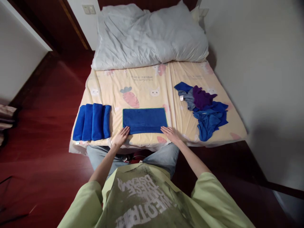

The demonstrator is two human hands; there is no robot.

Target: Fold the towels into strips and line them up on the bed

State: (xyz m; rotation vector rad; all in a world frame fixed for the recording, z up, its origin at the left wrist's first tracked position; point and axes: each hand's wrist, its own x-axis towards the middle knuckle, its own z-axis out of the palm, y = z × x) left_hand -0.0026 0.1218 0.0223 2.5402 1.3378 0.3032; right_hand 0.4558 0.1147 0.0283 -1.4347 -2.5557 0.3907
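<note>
A blue towel [144, 119] with a thin green edging lies flat as a wide rectangle at the near side of the bed, with a band along its near edge. On its near left corner rest the stretched fingers of my left hand [121, 136]. My right hand [170, 133] lies the same way on the near right corner, fingers extended over the cloth. Whether the thumbs reach under the edge is hidden. To the left, several folded or rolled blue towels [97, 122] stand side by side in a row.
Crumpled blue, grey and purple cloths [203, 98] lie heaped on the right of the bed. A patterned yellow sheet [147, 91] covers the mattress. At the far end sits a bulky white duvet [152, 34]. A wall [261, 79] runs along the right side.
</note>
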